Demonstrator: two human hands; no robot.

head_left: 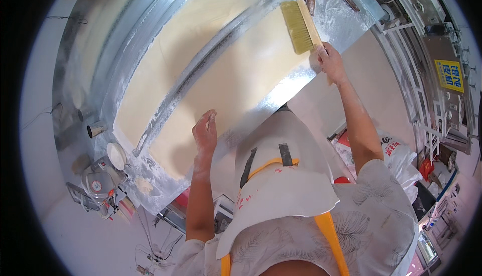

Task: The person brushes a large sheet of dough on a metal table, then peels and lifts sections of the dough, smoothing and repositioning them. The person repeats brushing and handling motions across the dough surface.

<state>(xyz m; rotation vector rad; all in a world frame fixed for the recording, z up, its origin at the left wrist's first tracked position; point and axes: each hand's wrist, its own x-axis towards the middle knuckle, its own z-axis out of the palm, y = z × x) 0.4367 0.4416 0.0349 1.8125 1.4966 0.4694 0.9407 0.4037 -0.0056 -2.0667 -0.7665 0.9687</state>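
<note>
My right hand [330,62] grips the wooden handle of a wide flour brush [298,29]. Its yellowish bristles hang over the right end of the near dough sheet [251,65], which is long, thin and pale. Over the left part of that sheet, close to its front edge, is my left hand [205,131]. Its fingers are drawn together at the tips; whether anything is pinched there is too small to tell. Beyond a narrow strip of floured metal tabletop [201,57] lies a second dough sheet [155,65].
At the left end of the table [163,193] stand a white bowl [117,156], a metal cup [96,129] and a kitchen scale [98,183]. Tools with wooden handles [311,2] lie at the far right. A metal rack [401,60] and white bags [399,155] are on my right.
</note>
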